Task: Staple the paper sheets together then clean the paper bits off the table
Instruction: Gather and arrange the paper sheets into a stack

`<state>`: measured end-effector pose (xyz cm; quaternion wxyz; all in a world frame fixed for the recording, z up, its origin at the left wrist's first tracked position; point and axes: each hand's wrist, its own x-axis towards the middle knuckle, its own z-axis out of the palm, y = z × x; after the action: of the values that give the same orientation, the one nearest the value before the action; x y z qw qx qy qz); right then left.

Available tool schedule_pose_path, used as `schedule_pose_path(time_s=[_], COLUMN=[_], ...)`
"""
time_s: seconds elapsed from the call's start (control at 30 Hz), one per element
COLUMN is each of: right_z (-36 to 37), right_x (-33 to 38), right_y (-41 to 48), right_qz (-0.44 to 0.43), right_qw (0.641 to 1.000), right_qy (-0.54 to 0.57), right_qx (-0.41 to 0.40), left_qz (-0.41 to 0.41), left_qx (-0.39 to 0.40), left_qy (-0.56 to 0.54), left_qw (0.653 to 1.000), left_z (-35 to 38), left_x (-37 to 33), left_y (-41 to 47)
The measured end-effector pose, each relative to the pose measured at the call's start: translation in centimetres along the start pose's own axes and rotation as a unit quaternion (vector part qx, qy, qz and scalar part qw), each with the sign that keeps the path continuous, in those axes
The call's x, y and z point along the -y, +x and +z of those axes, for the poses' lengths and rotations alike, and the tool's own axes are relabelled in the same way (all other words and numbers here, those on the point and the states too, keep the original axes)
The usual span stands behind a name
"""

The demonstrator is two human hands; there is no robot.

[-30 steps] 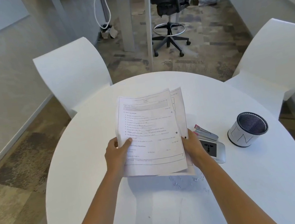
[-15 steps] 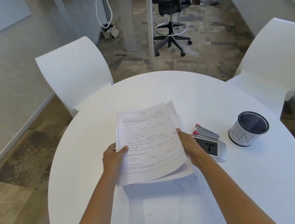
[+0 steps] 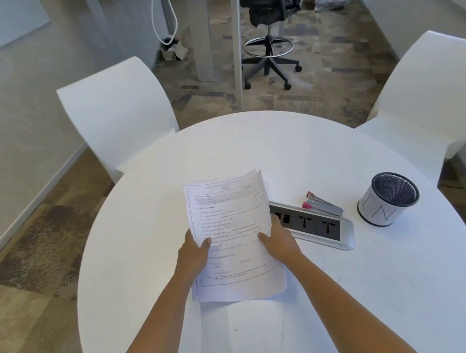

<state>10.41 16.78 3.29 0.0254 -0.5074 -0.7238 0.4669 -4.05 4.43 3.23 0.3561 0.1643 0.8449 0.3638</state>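
Note:
A stack of printed paper sheets [image 3: 227, 207] lies nearly flat over the middle of the round white table [image 3: 362, 293], its edges squared up. My left hand [image 3: 193, 252] grips its left edge with the thumb on top. My right hand [image 3: 279, 240] grips the right edge the same way. A small metal stapler [image 3: 322, 204] with pink ends rests to the right, on the table's socket panel [image 3: 316, 226]. The paper bits seen before are hidden under the sheets.
A white cylindrical mesh-topped pot [image 3: 387, 199] marked "IN" stands at the table's right. Two white chairs [image 3: 118, 117] [image 3: 436, 100] flank the far side. Beyond them stand a desk and a black office chair [image 3: 267, 22].
Both hands have lowered the sheets from a raised, tilted hold down toward the table. The back sheet that stuck out at the right now lines up with the front one.

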Motion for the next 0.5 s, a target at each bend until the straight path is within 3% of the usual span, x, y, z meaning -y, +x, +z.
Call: schedule_pose_path(time_s=[0.17, 0.3, 0.4, 0.5], right_z=[-1.2, -1.7, -1.4, -1.1], right_x=[0.7, 2.9, 4.4, 5.1], right_y=[-1.1, -2.7, -3.6, -4.1], right_qz=[-0.044, -0.145, -0.190, -0.179], right_qw=[0.994, 0.964, 0.935, 0.924], right_qy=[0.096, 0.198, 0.279, 0.327], right_qx=[-0.040, -0.103, -0.109, -0.089], left_qz=[0.047, 0.159, 0.223, 0.244], left_qx=[-0.100, -0.166, -0.180, -0.168], left_qy=[-0.101, -0.212, -0.266, -0.267], left_qw=[0.989, 0.950, 0.920, 0.917], left_z=[-1.3, -2.7, -3.8, -4.9], left_x=[-0.6, -1.8, -3.4, -3.8], left_y=[-1.0, -2.5, -4.0, -4.3])
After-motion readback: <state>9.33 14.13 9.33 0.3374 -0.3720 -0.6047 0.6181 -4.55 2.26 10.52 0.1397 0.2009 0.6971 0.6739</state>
